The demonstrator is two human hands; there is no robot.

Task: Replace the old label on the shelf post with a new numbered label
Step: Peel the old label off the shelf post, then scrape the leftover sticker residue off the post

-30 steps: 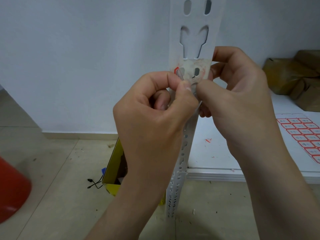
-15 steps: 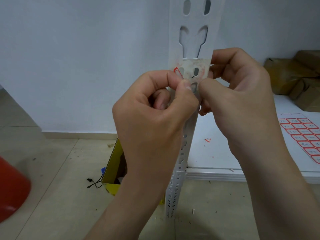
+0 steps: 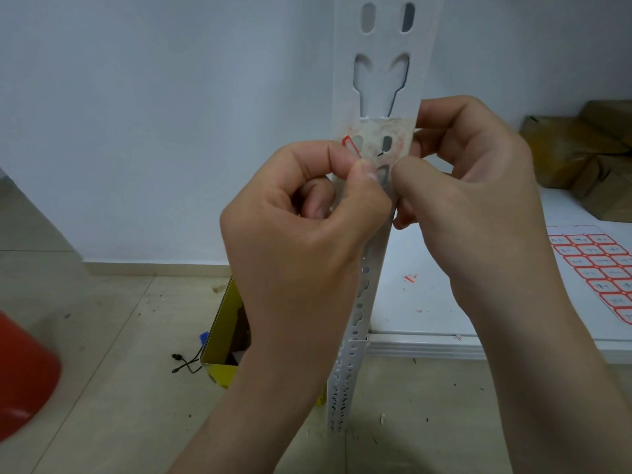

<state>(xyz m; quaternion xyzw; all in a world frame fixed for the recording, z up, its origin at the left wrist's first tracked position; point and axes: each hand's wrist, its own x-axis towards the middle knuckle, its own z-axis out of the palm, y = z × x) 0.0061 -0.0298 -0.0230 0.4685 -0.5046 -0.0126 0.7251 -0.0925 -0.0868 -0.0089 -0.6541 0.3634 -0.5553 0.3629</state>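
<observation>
A white slotted shelf post [image 3: 381,46] rises in the middle of the view. On it is a worn patch of old label [image 3: 372,136], mostly scraped to residue, with a red-edged scrap left at its left side. My left hand [image 3: 301,230] pinches at the lower left of that patch with thumb and forefinger. My right hand [image 3: 468,186] wraps the post from the right, its thumb tip pressed just beside my left thumb. A sheet of new red-bordered labels [image 3: 602,268] lies on the shelf to the right.
The white shelf board [image 3: 427,302] carries small red label scraps and brown paper packages [image 3: 581,159] at the back right. On the floor stand an open yellow box [image 3: 222,340] with a black cord beside it and a red object [image 3: 24,374] at far left.
Both hands stay at the label patch; my left thumb has shifted slightly and the red-edged scrap shows a little more.
</observation>
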